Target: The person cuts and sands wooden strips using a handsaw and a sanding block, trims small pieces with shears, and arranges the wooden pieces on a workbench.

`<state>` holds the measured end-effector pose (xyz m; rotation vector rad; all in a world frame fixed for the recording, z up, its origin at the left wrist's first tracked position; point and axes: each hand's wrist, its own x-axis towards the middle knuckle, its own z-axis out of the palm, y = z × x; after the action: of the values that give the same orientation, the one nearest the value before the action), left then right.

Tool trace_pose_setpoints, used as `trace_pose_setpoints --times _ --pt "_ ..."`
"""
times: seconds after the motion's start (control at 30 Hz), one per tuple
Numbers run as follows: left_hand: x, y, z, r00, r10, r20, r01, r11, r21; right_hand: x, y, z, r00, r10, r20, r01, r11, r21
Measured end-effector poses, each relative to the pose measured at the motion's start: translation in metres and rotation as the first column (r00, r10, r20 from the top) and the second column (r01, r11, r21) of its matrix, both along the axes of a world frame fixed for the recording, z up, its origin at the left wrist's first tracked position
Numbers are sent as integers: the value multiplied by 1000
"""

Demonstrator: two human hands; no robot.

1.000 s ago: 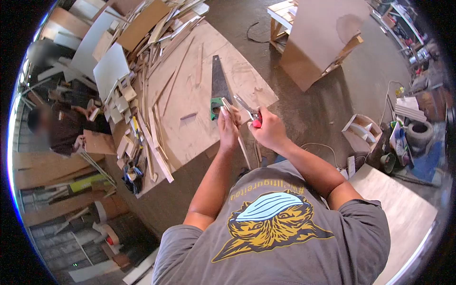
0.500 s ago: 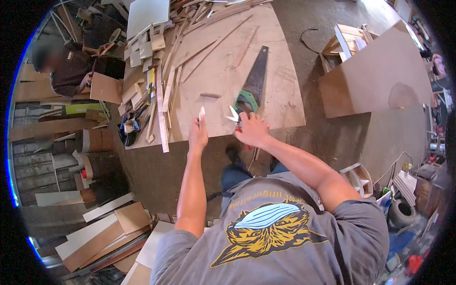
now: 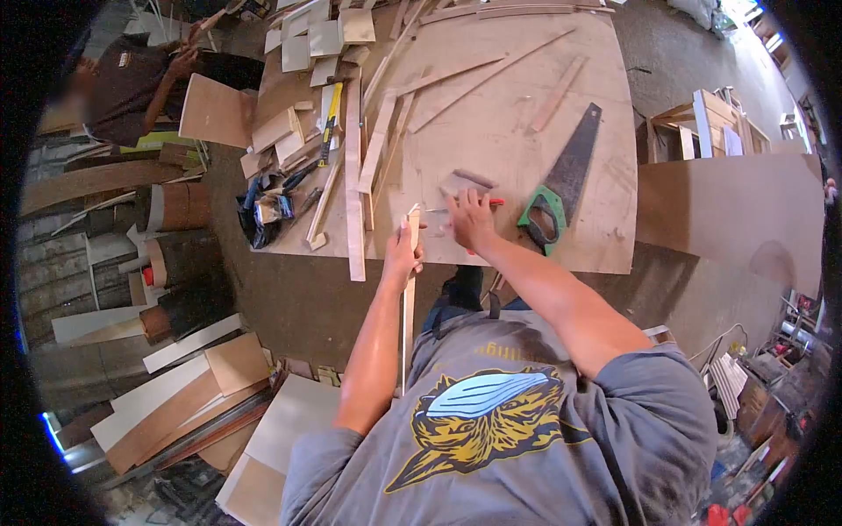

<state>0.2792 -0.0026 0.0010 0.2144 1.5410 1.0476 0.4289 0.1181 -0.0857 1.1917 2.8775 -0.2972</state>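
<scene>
Shifting from saw (image 3: 572, 167) toward dark offcut (image 3: 474, 179), right hand (image 3: 473, 221) half-covers red-handled tool (image 3: 497, 202).

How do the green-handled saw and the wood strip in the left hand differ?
The saw lies on the table; the wood strip is gripped in the left hand. The saw's blade is dark; the wood strip is pale. The saw has a wide, tapering blade; the wood strip looks slim. Both are long.
</scene>
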Motion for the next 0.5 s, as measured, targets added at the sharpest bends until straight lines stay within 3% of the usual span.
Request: trace_pose_setpoints --times 0.1,0.2,0.3,0.4,0.5 --pt "-16 17 1 998 -49 40 50 998 -38 2 36 -36 993 -81 -88 85 995 44" --pt "-23 28 6 993 -113 30 114 992 -46 6 70 -9 956 -289 39 291 956 -48" --pt "-22 39 6 995 -85 60 88 995 -49 20 86 -23 978 -203 -52 203 979 4" --pt "-14 50 17 990 -115 86 118 993 -31 13 89 35 869 -456 -194 302 798 -522" --pt "-1 61 10 983 -184 -25 184 983 -5 16 57 84 767 -295 -569 77 924 -375"
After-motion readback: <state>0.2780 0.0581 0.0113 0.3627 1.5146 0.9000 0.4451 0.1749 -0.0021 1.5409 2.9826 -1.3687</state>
